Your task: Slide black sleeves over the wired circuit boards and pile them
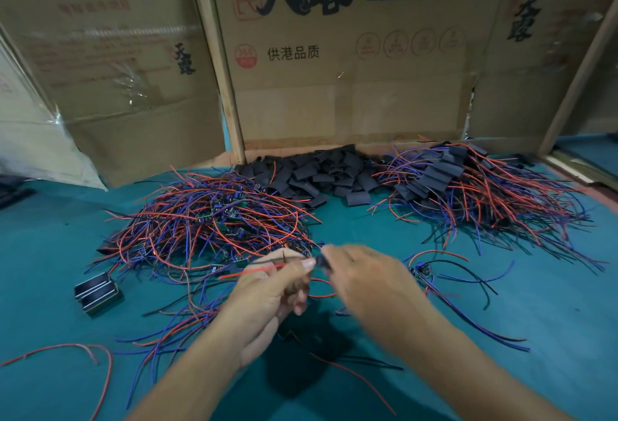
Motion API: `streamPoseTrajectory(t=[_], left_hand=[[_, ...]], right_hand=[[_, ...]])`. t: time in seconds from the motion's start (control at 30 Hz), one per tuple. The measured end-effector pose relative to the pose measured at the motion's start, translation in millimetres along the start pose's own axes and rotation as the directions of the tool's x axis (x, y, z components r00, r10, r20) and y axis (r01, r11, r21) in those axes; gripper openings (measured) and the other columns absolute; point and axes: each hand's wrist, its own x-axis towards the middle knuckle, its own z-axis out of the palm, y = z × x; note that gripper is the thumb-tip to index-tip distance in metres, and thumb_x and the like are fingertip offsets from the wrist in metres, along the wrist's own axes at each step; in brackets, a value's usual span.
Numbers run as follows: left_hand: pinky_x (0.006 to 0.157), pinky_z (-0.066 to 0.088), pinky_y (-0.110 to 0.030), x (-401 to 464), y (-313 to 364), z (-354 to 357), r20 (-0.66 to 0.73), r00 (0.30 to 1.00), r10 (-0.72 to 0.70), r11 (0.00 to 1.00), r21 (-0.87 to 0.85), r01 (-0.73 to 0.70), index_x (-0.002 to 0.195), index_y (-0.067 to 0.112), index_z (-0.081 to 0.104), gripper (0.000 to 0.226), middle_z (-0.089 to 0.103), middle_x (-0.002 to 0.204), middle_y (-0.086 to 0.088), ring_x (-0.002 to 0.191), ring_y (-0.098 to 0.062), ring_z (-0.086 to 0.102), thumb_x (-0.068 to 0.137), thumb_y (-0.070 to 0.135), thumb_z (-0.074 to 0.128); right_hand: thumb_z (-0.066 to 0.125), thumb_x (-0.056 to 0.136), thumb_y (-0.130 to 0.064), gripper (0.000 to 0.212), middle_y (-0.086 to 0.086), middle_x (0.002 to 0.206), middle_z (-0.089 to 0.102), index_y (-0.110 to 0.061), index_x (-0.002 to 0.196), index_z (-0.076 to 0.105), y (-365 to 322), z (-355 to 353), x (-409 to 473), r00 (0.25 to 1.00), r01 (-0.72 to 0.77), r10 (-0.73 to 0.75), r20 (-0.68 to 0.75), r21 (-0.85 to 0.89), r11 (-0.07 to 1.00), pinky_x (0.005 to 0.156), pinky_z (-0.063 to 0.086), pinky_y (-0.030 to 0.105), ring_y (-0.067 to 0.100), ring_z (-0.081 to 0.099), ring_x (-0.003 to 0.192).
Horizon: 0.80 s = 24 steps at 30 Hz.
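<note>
1. Nearest to us, a loose red wire (pixel 67 353) curls across the teal surface (pixel 551 337); its ends run out of view at the left.
2. Our left hand (pixel 274 293) curls its fingers and pinches thin red and black leads; the board they belong to is hidden behind the fingers.
3. Our right hand (pixel 364 280) is motion-blurred; its fingertips pinch a small dark piece (pixel 323 260), probably a sleeve, though we cannot tell for sure.
4. A single wired board (pixel 419 268) lies just right of the hands.
5. Left sits a small dark ribbed block (pixel 97 292), hard to identify.
6. Farther off, a tangled heap of unsleeved boards (pixel 214 223) lies left, flat matte black sleeves (pixel 321 174) centre, and the sleeved pile (pixel 468 186) right.
7. Printed cardboard boxes (pixel 351 69) stand behind.
</note>
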Motion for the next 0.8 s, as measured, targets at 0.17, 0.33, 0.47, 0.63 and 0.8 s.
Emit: streamPoseTrajectory(t=[0.17,0.33,0.47,0.63,0.8], left_hand=[[0.050,0.034,-0.015,9,0,-23,-0.015,0.864,0.503,0.598,0.727,-0.336,0.078,0.023,0.062,0.013,0.049,0.057,0.009,0.050,-0.003,0.042,0.090,0.021,0.065],[0.054,0.038,-0.018,10,-1,-32,0.260,0.726,0.637,0.083,0.913,-0.400,0.087,0.023,0.063,0.009,0.044,0.065,0.020,0.060,0.003,0.045,0.091,0.025,0.055],[0.048,0.049,-0.030,16,5,-46,0.204,0.694,0.690,0.043,0.946,-0.321,0.088,0.022,0.065,0.008,0.064,0.076,0.014,0.059,-0.009,0.060,0.090,0.023,0.057],[0.044,0.049,-0.036,24,3,-53,0.136,0.691,0.710,0.021,0.977,-0.214,0.086,0.021,0.062,0.009,0.065,0.071,0.010,0.059,-0.013,0.064,0.092,0.016,0.066],[0.042,0.048,-0.036,27,1,-56,0.097,0.698,0.710,0.027,0.986,-0.164,0.084,0.021,0.060,0.010,0.064,0.069,0.011,0.054,-0.012,0.061,0.092,0.018,0.066]], right_hand=[[0.040,0.103,-0.036,0.030,0.002,0.070,0.058,-0.014,0.122,0.036,93,-31,55,0.967,-0.249,0.245,-0.065,-0.060,0.967,0.057,0.045,0.037,0.028,0.057,0.063],[0.060,0.093,-0.021,0.023,0.019,0.094,0.064,-0.006,0.107,0.049,198,-52,107,0.909,-0.412,0.375,-0.183,-0.259,0.874,0.070,0.050,0.044,0.038,0.062,0.087],[0.060,0.090,-0.022,0.021,0.015,0.101,0.066,-0.007,0.102,0.068,229,-44,122,0.879,-0.469,0.462,-0.115,-0.378,0.798,0.077,0.050,0.040,0.034,0.059,0.100],[0.056,0.088,-0.025,0.024,0.017,0.106,0.068,-0.011,0.106,0.066,178,-3,140,0.909,-0.416,0.417,-0.015,-0.107,0.903,0.084,0.053,0.040,0.033,0.064,0.098],[0.053,0.094,-0.027,0.029,0.011,0.123,0.062,-0.018,0.122,0.058,103,56,158,0.942,-0.074,0.091,0.324,-0.065,0.995,0.090,0.051,0.042,0.030,0.058,0.112]])
